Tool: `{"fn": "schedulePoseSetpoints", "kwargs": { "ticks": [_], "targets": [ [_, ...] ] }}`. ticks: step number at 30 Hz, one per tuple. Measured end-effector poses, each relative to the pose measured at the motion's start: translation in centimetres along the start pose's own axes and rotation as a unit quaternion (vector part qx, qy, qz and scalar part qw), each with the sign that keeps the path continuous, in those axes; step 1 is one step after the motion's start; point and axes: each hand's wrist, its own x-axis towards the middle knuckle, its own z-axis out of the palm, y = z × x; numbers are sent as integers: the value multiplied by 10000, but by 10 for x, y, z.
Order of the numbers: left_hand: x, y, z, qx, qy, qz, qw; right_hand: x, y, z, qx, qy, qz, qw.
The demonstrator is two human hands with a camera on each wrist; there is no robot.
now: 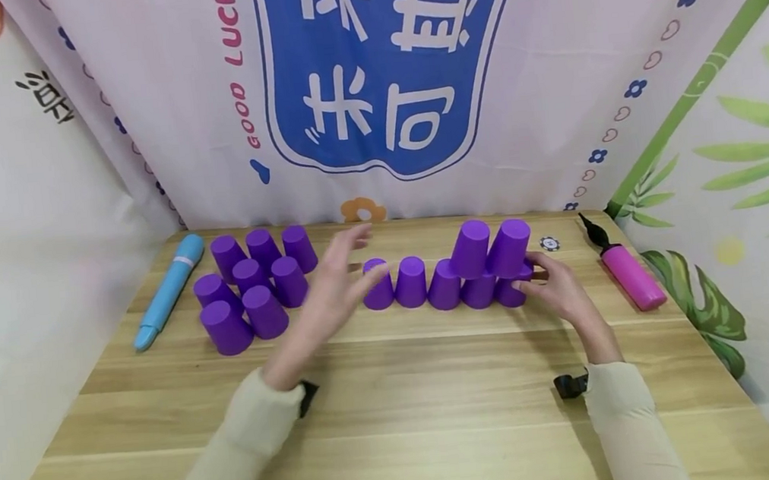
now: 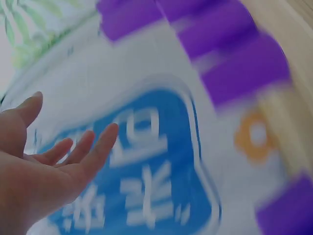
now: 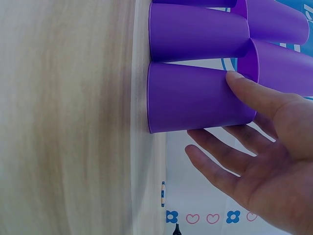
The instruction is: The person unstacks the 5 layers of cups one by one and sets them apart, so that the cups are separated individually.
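Note:
A row of several upturned purple cups (image 1: 412, 283) stands on the table, and two more upturned cups (image 1: 471, 250) rest on top of its right part. At the row's right end my right hand (image 1: 555, 286) holds the last bottom cup (image 3: 195, 98), thumb on the near side and fingertips round the far side. My left hand (image 1: 336, 278), blurred, is raised between that row and a cluster of purple cups (image 1: 265, 311) on the left. In the left wrist view its fingers (image 2: 100, 149) are spread, with nothing in them.
A light blue tube-shaped pump (image 1: 169, 293) lies at the table's left edge. On the right lie a pink pump with a black nozzle (image 1: 633, 277) and a small round chip (image 1: 550, 244). Printed cloth (image 1: 548, 65) hangs behind the table (image 1: 427, 411).

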Motion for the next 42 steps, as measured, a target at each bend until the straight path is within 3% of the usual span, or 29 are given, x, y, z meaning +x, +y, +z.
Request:
{"fn": "schedulePoseSetpoints", "kwargs": {
  "ticks": [3,8,12,16,33,37,42],
  "targets": [
    [21,6,36,-299,-436,126,9985,-1,1,3,31,-46,28,10000],
    [49,11,82,-405,-949,-289,9942,-2,3,5,46,-35,-9,10000],
    [65,9,109,-59,-1077,-537,9927,0,4,4,55,-13,-65,10000],
    [70,6,123,207,-960,-526,9938,-1,3,4,91,-52,-69,9999],
    [75,-3,135,408,-839,-441,9947,0,1,5,74,-70,-2,9999],
    [70,-3,122,263,-669,-409,9966,-1,0,4,60,-119,-9,9999],
    [56,-5,93,238,-281,-277,9989,0,1,0,-15,-36,-140,9999]
  ]
}}
